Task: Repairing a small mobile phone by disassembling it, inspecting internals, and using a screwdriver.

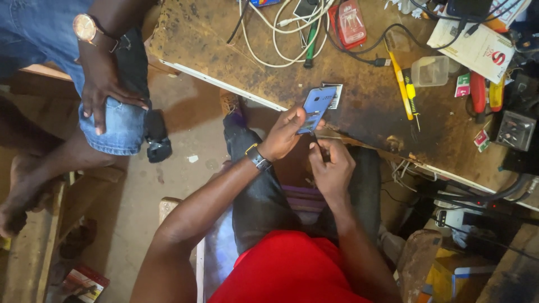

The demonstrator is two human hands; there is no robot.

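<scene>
My left hand (283,133) holds a blue phone (316,106) by its lower half, tilted up over the front edge of a worn brown workbench (236,53). A dark watch sits on that wrist. My right hand (332,166) is just below the phone, fingers closed around a thin dark tool (316,140) whose tip points up at the phone's bottom end. Both hands hover above my lap, in dark trousers and a red shirt.
On the bench lie white cables (275,33), a red case (348,23), yellow screwdrivers (401,84), a clear plastic box (429,70) and a small meter (514,130). Another person in denim shorts sits at left, a hand (101,84) resting on the knee.
</scene>
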